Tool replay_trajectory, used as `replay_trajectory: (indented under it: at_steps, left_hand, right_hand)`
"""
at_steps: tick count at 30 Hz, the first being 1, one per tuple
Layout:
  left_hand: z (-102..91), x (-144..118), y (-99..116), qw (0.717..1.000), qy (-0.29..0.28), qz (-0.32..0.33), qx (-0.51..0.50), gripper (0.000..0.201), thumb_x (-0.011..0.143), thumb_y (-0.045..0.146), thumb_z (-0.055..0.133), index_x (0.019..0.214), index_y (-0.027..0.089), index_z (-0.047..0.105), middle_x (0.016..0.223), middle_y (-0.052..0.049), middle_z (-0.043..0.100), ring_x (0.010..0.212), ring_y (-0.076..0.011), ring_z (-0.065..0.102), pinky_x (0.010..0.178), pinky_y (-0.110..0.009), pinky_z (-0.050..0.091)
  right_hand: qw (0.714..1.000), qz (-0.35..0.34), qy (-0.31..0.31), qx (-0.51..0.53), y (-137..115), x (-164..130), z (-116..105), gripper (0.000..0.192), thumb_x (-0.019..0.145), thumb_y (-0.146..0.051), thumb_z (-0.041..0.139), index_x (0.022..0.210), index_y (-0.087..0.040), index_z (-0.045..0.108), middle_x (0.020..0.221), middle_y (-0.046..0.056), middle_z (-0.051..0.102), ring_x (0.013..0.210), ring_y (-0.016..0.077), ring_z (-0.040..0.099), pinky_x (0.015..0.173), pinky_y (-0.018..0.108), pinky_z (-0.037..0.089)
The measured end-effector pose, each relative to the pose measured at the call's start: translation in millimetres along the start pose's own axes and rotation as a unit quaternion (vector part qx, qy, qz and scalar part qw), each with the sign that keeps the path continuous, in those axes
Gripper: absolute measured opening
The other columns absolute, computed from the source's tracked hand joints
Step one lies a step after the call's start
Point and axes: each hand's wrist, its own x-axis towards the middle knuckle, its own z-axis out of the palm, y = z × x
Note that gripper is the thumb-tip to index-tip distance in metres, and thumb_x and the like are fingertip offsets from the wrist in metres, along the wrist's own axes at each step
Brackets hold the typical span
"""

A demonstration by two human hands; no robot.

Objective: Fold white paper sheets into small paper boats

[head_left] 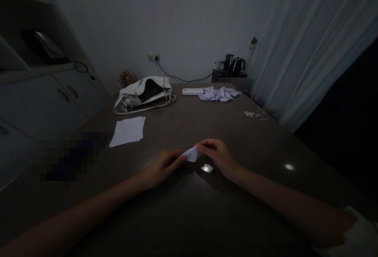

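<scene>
Pinching a small folded piece of white paper (191, 155) with both hands, over the middle of the bench (183, 213). Left hand (162, 166): thumb pressed on the near face, fingers behind, holding the left end. Right hand (219, 155): thumb and forefinger tips together at the upper right corner, other fingers curled. Whether the lower edge touches the bench cannot be told.

Step in hand, judged: shaping or creasing a fold, part-way along. Next move seems to call for a steady left pinch while the right fingertips align the edge and press the crease flat.

Orientation: piece looks roughly triangular; long axis runs left to right between the hands, rising slightly toward the right. The narrower end appears to point left, though fingers cover both ends.

Farther out: stack of white sheets (127, 132) lies beyond the left hand, slightly fanned. At the far side, a heap of folded paper pieces (220, 94) sits beside a white bar-shaped object (191, 91); a white handbag (144, 91) stands to its left.
</scene>
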Motion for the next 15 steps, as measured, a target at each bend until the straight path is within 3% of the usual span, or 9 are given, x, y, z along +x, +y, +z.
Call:
replay_trajectory:
  at_steps: [4, 15]
  left_hand:
    - [-1.9, 4.9, -7.3, 0.999, 0.038, -0.002, 0.030, 0.035, 0.098, 0.031, 0.038, 0.090, 0.013, 0.068, 0.089, -0.005, 0.072, 0.083, -0.0182, 0.066, 0.077, -0.024, 0.046]
    - [-0.4, 4.9, -5.9, 0.999, 0.039, -0.023, 0.002, 0.042, 0.098, 0.031, 0.034, 0.083, 0.013, 0.069, 0.082, -0.007, 0.073, 0.077, -0.0176, 0.065, 0.076, -0.025, 0.045]
  right_hand:
    - [0.999, 0.006, 0.050, -0.003, 4.3, 5.7, -3.6, 0.019, 0.068, -0.035, 0.072, 0.073, -0.017, 0.068, 0.066, 0.000, 0.062, 0.061, 0.0120, 0.055, 0.062, 0.027, 0.042]
    - [0.999, 0.005, 0.045, -0.005, 5.1, 4.3, -2.8, 0.020, 0.070, -0.035, 0.071, 0.077, -0.017, 0.069, 0.074, 0.003, 0.067, 0.067, 0.0139, 0.059, 0.064, 0.028, 0.044]
